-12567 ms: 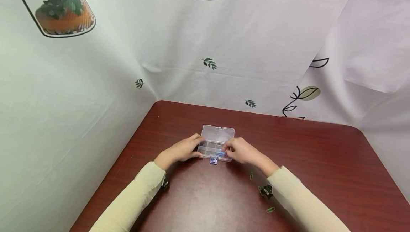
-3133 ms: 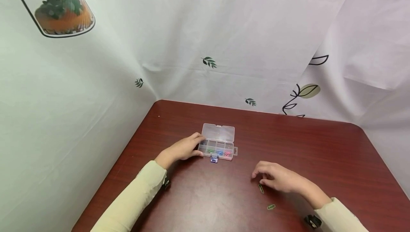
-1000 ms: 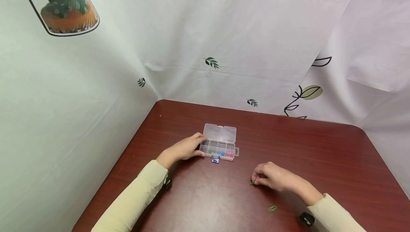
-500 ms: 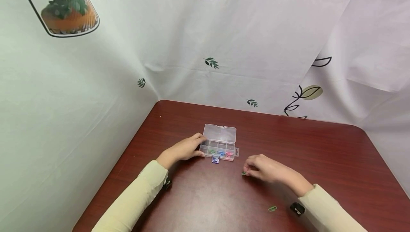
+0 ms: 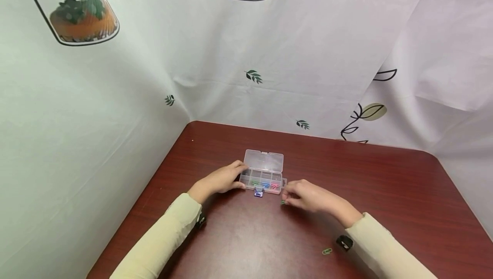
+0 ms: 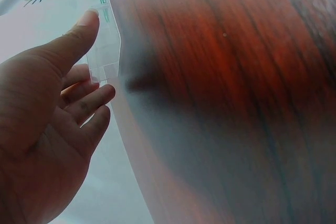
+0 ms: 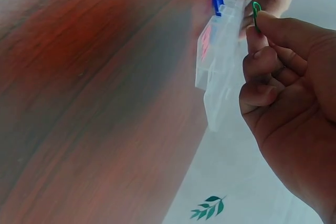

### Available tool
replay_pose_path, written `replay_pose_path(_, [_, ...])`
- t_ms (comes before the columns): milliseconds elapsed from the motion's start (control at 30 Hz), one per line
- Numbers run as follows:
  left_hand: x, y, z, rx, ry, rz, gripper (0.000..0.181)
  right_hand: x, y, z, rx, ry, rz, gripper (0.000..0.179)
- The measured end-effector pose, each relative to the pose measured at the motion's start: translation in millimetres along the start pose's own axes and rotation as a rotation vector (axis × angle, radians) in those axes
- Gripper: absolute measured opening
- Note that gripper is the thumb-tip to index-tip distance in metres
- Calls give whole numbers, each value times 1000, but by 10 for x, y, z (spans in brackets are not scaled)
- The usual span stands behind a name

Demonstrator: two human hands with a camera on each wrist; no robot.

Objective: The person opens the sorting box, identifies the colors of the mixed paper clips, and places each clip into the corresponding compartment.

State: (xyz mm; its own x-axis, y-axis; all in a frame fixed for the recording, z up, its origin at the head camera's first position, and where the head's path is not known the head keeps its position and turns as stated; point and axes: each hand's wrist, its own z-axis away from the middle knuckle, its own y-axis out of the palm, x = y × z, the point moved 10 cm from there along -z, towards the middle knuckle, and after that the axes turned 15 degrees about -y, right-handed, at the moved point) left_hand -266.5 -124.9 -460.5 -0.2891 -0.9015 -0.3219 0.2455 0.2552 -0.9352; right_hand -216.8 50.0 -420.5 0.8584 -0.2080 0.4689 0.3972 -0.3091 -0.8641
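Note:
A clear plastic compartment box [image 5: 255, 176] lies on the table with its lid [image 5: 263, 161] raised back. Its front compartments hold green paper clips [image 5: 254, 182], blue paper clips [image 5: 265, 185] and pink paper clips [image 5: 274, 186]. My left hand [image 5: 220, 179] grips the box's left end, thumb at the front and fingers behind. Just right of the box, my right hand [image 5: 308, 195] pinches a green paper clip [image 7: 256, 11] between thumb and forefinger, above the table. One more green paper clip [image 5: 327, 251] lies on the table near my right forearm.
A blue latch [image 5: 258, 192] hangs at the box's front. A hang tab [image 5: 284, 182] sticks out from its right end. The dark red table [image 5: 239, 236] meets a white patterned cloth [image 5: 215, 56] at the back and left.
My right hand picked up a green paper clip from the table and has carried it left and away from me, towards the box. My left hand has stayed at the box.

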Motion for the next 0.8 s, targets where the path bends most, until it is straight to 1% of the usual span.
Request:
replay_pose_path(200, [-6, -4, 7, 4, -6, 4, 62, -67, -6, -101, 9, 36, -5, 12])
replay_pose_path(400, [-12, -4, 10, 3, -5, 3, 63, -72, -28, -236, 4, 12, 10, 10])
replay_pose_path(667, [4, 11, -2, -5, -5, 4, 62, -101, -42, -426, 4, 19, 5, 13])
replay_pose_path(800, [3, 8, -6, -12, 3, 9, 62, -130, -43, -512, 6, 35, 1, 14])
